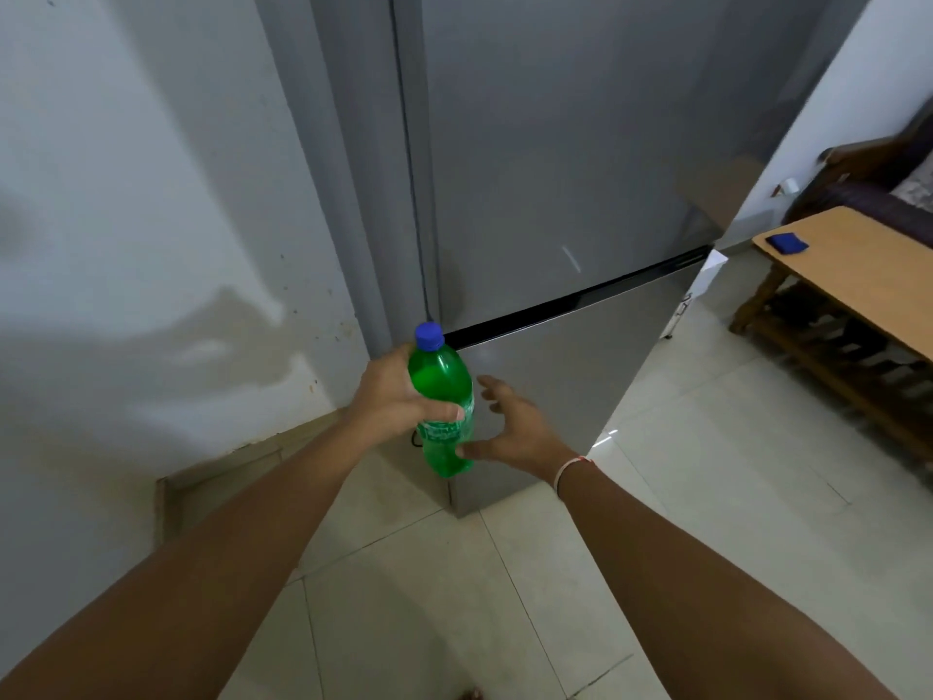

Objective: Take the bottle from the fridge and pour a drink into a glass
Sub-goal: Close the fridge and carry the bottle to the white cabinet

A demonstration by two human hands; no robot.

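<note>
The green soda bottle (pixel 444 406) with its blue cap (pixel 429 336) is upright in front of the closed grey fridge (pixel 555 169), its label too blurred to read. The left hand (pixel 399 396) has its grip wrapped round the bottle's middle; the right hand (pixel 515 426) is spread wide just beside it, thumb at the bottle. Right of the fridge, over pale floor tiles (pixel 454 598), a wooden table (pixel 858 275) carries a blue object (pixel 786 242), cut off by the frame edge.

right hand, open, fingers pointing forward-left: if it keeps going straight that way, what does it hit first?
Most likely the green bottle that the left hand grips: the right hand is beside it, thumb already at its lower body. If it passes behind, the closed fridge door is next. Depth is unclear.
</note>
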